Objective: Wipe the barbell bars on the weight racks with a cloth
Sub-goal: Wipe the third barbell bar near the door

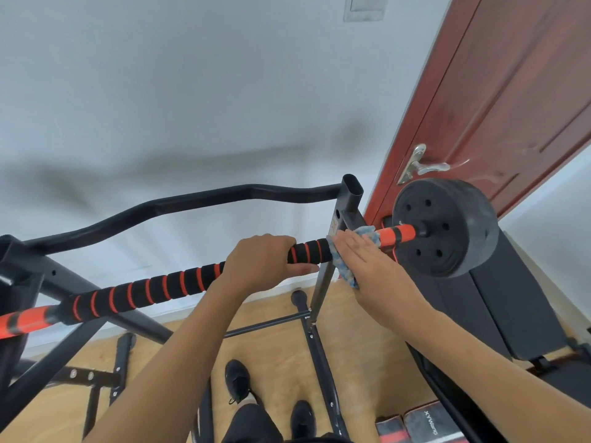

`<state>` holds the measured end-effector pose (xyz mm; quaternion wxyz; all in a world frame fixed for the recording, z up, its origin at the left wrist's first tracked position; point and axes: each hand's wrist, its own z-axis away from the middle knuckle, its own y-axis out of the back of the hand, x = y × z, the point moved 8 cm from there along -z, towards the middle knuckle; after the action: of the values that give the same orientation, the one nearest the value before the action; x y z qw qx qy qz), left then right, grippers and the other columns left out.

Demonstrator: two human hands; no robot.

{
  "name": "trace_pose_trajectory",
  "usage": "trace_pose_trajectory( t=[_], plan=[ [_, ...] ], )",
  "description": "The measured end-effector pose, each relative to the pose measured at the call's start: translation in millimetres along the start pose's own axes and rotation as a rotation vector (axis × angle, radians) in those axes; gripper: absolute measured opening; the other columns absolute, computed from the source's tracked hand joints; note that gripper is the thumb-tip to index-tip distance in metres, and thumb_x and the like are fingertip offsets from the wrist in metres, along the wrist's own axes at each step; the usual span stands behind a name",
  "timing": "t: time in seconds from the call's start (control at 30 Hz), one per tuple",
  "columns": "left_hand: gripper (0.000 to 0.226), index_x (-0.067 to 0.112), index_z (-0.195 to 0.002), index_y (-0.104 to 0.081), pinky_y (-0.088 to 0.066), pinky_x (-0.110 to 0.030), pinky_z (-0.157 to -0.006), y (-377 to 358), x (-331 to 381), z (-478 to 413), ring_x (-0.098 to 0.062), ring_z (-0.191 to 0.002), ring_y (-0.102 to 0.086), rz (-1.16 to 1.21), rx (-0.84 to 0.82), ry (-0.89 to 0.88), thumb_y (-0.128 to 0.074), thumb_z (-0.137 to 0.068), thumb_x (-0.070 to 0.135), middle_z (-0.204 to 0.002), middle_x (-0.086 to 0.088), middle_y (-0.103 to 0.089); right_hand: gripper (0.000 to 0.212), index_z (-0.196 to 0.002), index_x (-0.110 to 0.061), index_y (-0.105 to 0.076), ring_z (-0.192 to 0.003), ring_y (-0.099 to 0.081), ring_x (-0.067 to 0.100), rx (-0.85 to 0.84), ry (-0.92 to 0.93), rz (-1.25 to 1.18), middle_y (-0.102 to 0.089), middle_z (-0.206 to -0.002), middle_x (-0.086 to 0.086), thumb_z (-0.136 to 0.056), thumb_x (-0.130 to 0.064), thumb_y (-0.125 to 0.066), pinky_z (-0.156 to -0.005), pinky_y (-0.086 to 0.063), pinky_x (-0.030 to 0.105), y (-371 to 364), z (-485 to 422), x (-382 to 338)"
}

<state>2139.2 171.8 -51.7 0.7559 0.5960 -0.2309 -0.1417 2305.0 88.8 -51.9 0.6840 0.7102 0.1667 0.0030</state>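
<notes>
A barbell bar (153, 287) with black foam and orange rings runs from lower left to upper right across the black rack (350, 199). A black weight plate (447, 225) sits on its right end. My left hand (262, 262) grips the bar near the middle, fingers curled over it. My right hand (367, 260) lies with straight fingers on a blue and white cloth (347, 273), pressing it against the bar just right of the rack upright. The cloth wraps the bar and hangs below it.
A red-brown door (511, 91) with a metal handle (425, 166) stands close behind the plate. A black bench (499, 302) is at the right. Rack legs and crossbars spread over the wooden floor (275, 350), where my shoes (238, 378) stand.
</notes>
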Motion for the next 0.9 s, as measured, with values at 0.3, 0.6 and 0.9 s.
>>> trace_pose_trajectory(
  t=[0.3,0.6,0.9],
  plan=[
    [0.053,0.032,-0.105,-0.049,-0.058,-0.029,-0.078,5,3,7,-0.013,-0.077,-0.063,-0.077,0.062,0.016,-0.044,-0.09,0.083,-0.085,0.012,-0.06,0.045,-0.086,-0.023,-0.061,-0.069,-0.058,0.012,0.183,-0.078,0.116,-0.061,-0.074,-0.009,-0.105,-0.05,-0.031,-0.077,-0.049,0.031,26,-46,-11],
    [0.056,0.031,-0.105,-0.045,-0.059,-0.028,-0.074,8,12,15,-0.012,-0.07,-0.062,-0.228,0.19,-0.019,-0.034,-0.092,0.084,-0.08,0.013,-0.059,0.052,-0.089,-0.011,-0.06,-0.057,-0.053,0.015,-0.312,-0.089,0.143,-0.054,-0.064,0.001,-0.104,-0.039,-0.019,-0.052,-0.029,0.027,7,-91,-5],
    [0.061,0.032,-0.109,-0.052,-0.051,-0.023,-0.07,4,8,5,-0.01,-0.071,-0.06,-0.123,0.074,-0.041,-0.035,-0.087,0.087,-0.08,0.013,-0.058,0.04,-0.114,-0.019,-0.058,-0.081,-0.06,0.017,0.1,0.078,0.121,-0.065,-0.088,-0.003,-0.107,-0.04,-0.025,-0.082,-0.048,0.037,21,-42,-14]
  ],
)
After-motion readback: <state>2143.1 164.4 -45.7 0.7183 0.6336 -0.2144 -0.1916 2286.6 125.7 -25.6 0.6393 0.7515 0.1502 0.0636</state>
